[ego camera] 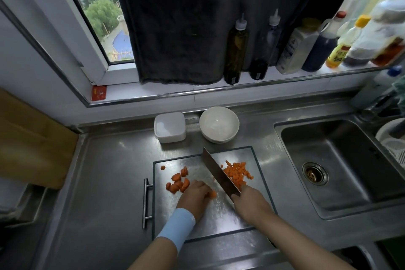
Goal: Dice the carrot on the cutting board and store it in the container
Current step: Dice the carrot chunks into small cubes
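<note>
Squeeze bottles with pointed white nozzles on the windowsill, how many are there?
2. The greenish squeeze bottle stands before the dark curtain; the darker squeeze bottle is just right of it. The blurred bottles farther right carry other caps, but might hide more.

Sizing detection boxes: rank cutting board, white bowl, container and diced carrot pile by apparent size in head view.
1. cutting board
2. white bowl
3. container and diced carrot pile: they look alike, and the pile sits nearer the camera, so unranked.
</note>
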The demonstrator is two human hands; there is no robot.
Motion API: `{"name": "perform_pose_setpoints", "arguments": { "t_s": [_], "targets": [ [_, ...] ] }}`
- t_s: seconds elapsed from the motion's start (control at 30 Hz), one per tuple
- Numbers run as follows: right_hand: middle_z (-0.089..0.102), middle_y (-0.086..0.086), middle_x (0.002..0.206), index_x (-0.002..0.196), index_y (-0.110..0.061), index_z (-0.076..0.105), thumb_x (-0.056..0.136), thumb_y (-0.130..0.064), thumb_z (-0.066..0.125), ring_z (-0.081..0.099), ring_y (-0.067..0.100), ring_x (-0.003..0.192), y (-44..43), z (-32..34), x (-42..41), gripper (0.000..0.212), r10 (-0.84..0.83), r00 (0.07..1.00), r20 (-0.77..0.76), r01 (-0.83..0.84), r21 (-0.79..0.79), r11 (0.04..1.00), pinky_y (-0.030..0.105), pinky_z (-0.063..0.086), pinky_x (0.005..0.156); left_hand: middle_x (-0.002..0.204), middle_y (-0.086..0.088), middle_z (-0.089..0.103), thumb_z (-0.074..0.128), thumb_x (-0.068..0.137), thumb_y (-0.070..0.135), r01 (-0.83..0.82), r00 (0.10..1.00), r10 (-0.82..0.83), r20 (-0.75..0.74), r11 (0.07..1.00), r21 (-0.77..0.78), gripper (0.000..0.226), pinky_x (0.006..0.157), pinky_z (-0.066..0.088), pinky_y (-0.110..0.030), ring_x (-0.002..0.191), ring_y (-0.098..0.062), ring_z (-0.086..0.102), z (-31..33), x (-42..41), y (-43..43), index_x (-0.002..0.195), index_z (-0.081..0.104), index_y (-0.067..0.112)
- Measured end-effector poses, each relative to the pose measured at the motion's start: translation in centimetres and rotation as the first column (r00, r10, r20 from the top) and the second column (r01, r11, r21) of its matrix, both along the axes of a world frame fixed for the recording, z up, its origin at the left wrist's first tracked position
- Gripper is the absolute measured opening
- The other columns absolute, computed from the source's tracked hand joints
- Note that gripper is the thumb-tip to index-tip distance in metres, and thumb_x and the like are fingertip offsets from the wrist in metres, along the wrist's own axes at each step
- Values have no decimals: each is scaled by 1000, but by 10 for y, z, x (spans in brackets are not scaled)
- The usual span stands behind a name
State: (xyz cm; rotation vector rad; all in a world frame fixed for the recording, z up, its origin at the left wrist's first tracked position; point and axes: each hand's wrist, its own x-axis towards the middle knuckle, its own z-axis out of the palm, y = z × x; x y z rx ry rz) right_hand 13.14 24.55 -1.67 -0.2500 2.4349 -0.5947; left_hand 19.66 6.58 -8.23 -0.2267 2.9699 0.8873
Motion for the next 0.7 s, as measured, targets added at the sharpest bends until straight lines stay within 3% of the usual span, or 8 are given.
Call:
{"name": "perform_pose_setpoints", "arguments": {
  "t_s": [0.2,0.4,0.7],
  "targets": [
    [67,0,107,108,-22,61,100,-38,47,63,21,96,-4,-2,8,22,71,997,-12,-70,52,996,29,46,77,112,9,57,62,90,25,-179,981,183,-58,982,63,14,88,41,-9,97,-6,53,-4,6,16,101,69,21],
    [67,2,108,102,-25,55,101,-37,45,64,23,97,-8,2,11,16,117,993,0,-117,66,991,29,43,74,108,3,62,61,91,24,-76,995,78,-57,997,31,16,87,47,-17,96,-16,58,-12,8,16,98,75,21],
    [69,-3,102,106,-25,57,101,-36,45,66,18,89,-6,11,23,17,133,989,-69,-127,77,989,26,48,74,102,0,70,69,85,19,-87,991,88,-96,996,11,11,82,42,-14,89,-20,66,-11,7,15,91,78,18]
  ]
}}
